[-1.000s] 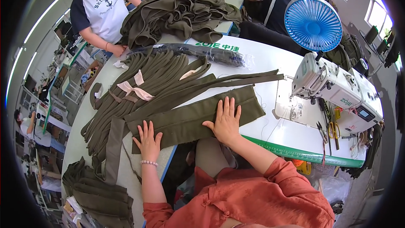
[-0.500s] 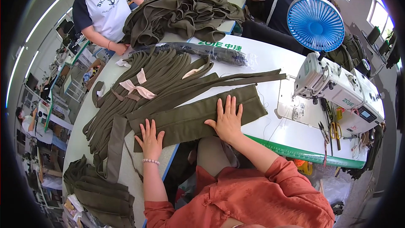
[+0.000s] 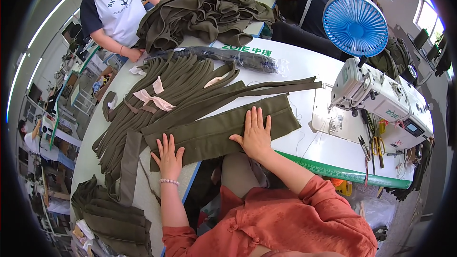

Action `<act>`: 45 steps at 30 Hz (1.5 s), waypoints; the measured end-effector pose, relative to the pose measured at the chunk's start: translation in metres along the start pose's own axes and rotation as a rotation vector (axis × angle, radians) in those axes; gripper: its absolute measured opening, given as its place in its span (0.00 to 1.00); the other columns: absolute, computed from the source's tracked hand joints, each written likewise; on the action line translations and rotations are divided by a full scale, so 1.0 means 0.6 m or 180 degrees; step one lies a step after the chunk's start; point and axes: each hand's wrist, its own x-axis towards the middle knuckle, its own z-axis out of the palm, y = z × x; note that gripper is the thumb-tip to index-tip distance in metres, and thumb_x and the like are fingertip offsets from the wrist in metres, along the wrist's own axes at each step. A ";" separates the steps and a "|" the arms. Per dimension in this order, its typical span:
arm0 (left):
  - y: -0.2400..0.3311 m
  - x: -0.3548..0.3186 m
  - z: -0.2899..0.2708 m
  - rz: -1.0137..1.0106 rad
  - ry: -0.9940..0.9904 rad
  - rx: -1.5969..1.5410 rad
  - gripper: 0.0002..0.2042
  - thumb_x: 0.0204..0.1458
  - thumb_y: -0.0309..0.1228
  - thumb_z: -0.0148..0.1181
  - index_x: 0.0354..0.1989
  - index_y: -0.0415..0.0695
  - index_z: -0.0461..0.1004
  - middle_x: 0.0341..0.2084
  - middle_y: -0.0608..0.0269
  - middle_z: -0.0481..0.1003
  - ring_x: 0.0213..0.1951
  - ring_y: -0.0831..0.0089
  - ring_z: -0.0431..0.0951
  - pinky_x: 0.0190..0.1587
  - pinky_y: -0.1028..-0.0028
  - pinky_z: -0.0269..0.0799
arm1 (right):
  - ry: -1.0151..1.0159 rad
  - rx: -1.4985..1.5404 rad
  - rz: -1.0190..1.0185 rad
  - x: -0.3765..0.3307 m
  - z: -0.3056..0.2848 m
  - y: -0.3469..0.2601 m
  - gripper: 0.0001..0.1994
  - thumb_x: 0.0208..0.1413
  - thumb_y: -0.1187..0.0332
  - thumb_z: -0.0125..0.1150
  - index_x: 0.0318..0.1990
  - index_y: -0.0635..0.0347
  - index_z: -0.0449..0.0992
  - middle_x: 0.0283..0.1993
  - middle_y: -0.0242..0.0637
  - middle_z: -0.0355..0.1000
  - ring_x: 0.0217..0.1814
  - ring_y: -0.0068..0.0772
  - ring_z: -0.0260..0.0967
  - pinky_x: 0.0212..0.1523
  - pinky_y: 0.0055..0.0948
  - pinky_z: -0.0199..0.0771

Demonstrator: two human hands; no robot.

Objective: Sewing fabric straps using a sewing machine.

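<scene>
Green cloth (image 3: 214, 132) lay under your flat, open left hand (image 3: 168, 158) and right hand (image 3: 256, 135), gripped by neither. Its long way ran from hand to hand, your right one nearer the sewing machine (image 3: 383, 104).

A white, smooth-topped sewing table (image 3: 304, 69), its near right edge banded by a green strip with ruler markings (image 3: 333, 171), carries a long rectangular olive-green cloth panel (image 3: 223, 131) laid flat near the front. Left of and behind the panel spreads a bundle of narrow dark-olive fabric strips (image 3: 126, 126). Behind the bundle lies a long clear plastic package with dark contents (image 3: 223, 57). At the right stand a white sewing machine (image 3: 381, 97) and, beside it, yellow-handled metal scissors (image 3: 377, 145).
</scene>
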 end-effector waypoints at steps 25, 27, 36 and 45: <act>0.039 0.044 -0.041 0.1200 -0.0051 -0.0611 0.33 0.59 0.44 0.44 0.68 0.44 0.41 0.68 0.56 0.42 0.69 0.59 0.41 0.66 0.50 0.32 | 0.0230 0.0006 -0.1954 0.047 -0.088 0.150 0.43 0.50 0.39 0.48 0.67 0.56 0.48 0.71 0.40 0.43 0.73 0.46 0.36 0.69 0.50 0.34; 0.024 0.056 -0.010 0.1324 -0.0052 -0.0244 0.33 0.58 0.45 0.45 0.68 0.44 0.43 0.68 0.57 0.43 0.69 0.61 0.42 0.66 0.50 0.32 | 0.0117 -0.0030 -0.2014 0.058 -0.060 0.153 0.42 0.51 0.38 0.46 0.67 0.55 0.48 0.71 0.39 0.43 0.73 0.45 0.37 0.69 0.50 0.34; 0.013 0.057 -0.012 0.1683 0.0077 -0.0162 0.33 0.57 0.46 0.47 0.67 0.42 0.46 0.68 0.56 0.44 0.68 0.61 0.43 0.67 0.52 0.34 | -0.0240 -0.0069 -0.2071 0.062 -0.074 0.161 0.40 0.53 0.38 0.42 0.68 0.53 0.48 0.71 0.39 0.43 0.74 0.45 0.36 0.69 0.50 0.33; -0.089 0.022 -0.025 0.0818 0.0060 0.0173 0.35 0.55 0.38 0.52 0.67 0.38 0.43 0.68 0.51 0.41 0.69 0.57 0.40 0.67 0.52 0.33 | -0.0243 0.0031 -0.1569 0.054 -0.066 0.240 0.38 0.54 0.43 0.46 0.68 0.54 0.47 0.72 0.43 0.39 0.74 0.47 0.32 0.69 0.51 0.33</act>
